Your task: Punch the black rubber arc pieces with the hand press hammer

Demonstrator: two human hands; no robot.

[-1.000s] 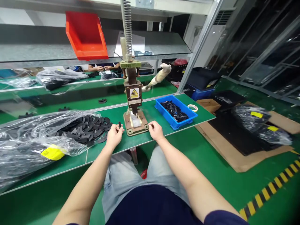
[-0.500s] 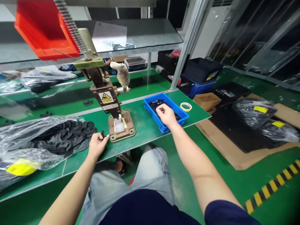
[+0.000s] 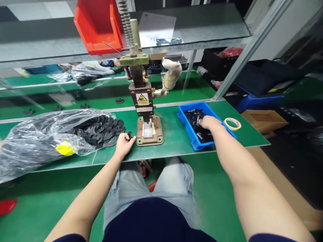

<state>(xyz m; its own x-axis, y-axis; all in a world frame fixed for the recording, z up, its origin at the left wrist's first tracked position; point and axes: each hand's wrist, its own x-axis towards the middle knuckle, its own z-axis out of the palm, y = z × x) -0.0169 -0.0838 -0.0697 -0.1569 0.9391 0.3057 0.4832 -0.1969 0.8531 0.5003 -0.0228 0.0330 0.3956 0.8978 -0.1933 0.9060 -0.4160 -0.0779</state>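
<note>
Head view: my left hand (image 3: 124, 146) pinches a small black piece (image 3: 129, 134), just left of the press (image 3: 143, 97). My right hand (image 3: 210, 123) is down in the blue bin (image 3: 188, 128) on the right, among thin black parts (image 3: 192, 117); I can't tell if it grips any. Farther left, curved black pieces (image 3: 101, 130) lie by a clear bag (image 3: 32, 144) on the tabletop (image 3: 171, 143). A tape roll (image 3: 225, 123) sits right of the bin.

Black piece (image 3: 129, 134), perhaps curved, in left grip (image 3: 123, 144)
</note>
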